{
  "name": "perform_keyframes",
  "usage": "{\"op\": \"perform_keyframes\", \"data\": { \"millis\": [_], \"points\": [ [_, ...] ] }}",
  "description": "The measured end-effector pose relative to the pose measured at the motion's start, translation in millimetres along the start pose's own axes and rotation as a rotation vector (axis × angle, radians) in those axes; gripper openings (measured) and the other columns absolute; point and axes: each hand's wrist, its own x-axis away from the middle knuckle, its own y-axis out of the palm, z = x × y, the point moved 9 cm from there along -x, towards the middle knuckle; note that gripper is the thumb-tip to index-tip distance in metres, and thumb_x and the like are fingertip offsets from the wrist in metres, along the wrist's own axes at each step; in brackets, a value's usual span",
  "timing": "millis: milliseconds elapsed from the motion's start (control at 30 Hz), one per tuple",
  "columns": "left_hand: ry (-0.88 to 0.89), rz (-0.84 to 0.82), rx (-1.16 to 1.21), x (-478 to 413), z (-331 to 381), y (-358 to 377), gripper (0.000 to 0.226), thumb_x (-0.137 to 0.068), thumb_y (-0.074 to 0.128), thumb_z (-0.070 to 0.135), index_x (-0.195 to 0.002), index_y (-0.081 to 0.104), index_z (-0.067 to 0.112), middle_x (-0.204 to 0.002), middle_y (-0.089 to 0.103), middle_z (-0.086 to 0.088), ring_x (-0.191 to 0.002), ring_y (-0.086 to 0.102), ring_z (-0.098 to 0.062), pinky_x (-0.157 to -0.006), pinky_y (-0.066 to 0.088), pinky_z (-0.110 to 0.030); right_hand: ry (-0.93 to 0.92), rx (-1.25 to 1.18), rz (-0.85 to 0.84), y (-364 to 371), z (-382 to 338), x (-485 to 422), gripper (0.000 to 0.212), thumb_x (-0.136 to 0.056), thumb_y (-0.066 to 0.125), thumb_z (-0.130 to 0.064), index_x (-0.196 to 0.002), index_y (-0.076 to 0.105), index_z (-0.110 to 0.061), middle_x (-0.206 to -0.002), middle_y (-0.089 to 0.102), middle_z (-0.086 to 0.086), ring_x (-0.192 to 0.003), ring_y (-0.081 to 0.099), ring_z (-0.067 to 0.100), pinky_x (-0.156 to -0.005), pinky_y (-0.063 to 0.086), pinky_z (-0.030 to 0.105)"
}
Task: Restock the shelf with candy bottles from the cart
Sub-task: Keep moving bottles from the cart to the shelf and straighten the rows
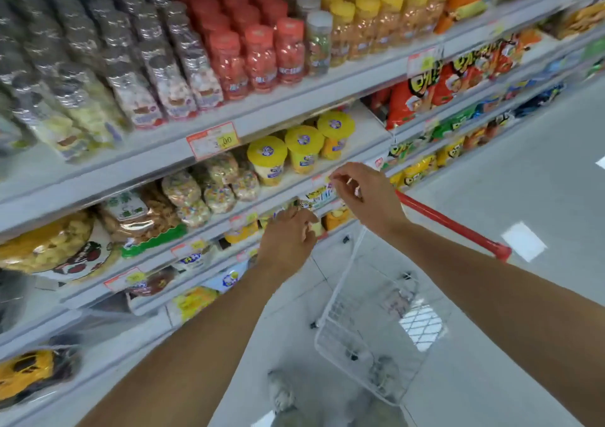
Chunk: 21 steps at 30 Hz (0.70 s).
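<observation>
Up and well to the left of both hands, the top shelf [294,105] carries clear plastic candy bottles in tight rows. First come the silver-capped bottles [154,76], wrapped in crinkly film with pale sweets showing through. Beside them stand the red-capped bottles [262,56], squat and round-shouldered. After a single file of grey-lidded jars come the yellow-capped bottles [370,23], above the right grip. One board lower, just left of the hands, sit lumpy clear bags [212,184] of speckled puffs. Three yellow-lidded tubs [304,148] with flat round tops stand directly above the left grip [288,240]. That bare hand reaches toward the edge of a lower shelf with its fingers curled inward. A small pale yellow shape shows at the fingertips, but the blur won't let me say whether it is held or simply lies behind. The right grip [366,194] hovers a little higher and just beside it, at the shelf lip by a price label. Its fingers are loosely bent, thumb and forefinger near each other, with nothing visible between them. Below the right grip stands the cart [360,338], a white wire basket of thin mesh. Its glossy red handle [455,226] runs off to the right over a smooth pale floor.
</observation>
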Motion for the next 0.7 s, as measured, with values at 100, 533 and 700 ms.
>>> {"op": "perform_keyframes", "data": {
  "millis": [100,533,700],
  "points": [
    [-0.088,-0.125,-0.050,2,-2,84,0.034,-0.093,0.054,0.025,-0.126,0.056,0.020,-0.127,0.057,-0.005,-0.119,0.049,-0.027,-0.097,0.038,-0.037,0.157,0.039,-0.083,13,81,48,0.014,-0.096,0.054,-0.019,-0.102,0.065,-0.013,-0.083,0.063,-0.002,-0.062,0.056,0.011,-0.057,0.047,0.034],
    [-0.429,-0.430,-0.043,52,-47,324,0.079,-0.096,0.052,0.021,-0.154,-0.002,0.012,-0.160,0.008,-0.012,-0.145,0.018,-0.029,-0.114,0.024,-0.040,0.734,0.630,-0.696,93,341,292,0.047,-0.097,0.045,-0.038,-0.140,0.041,-0.019,-0.144,0.045,0.006,-0.139,0.032,0.026,-0.112,0.023,0.042],
    [-0.440,-0.294,-0.242,52,-30,330,0.083,-0.088,0.061,0.018,-0.151,0.010,0.002,-0.157,0.011,-0.017,-0.143,0.019,-0.034,-0.116,0.023,-0.046,0.688,0.763,-0.783,88,357,315,0.043,-0.099,0.040,-0.037,-0.132,0.046,-0.012,-0.130,0.056,0.010,-0.124,0.047,0.028,-0.105,0.031,0.038]
  ]
}}
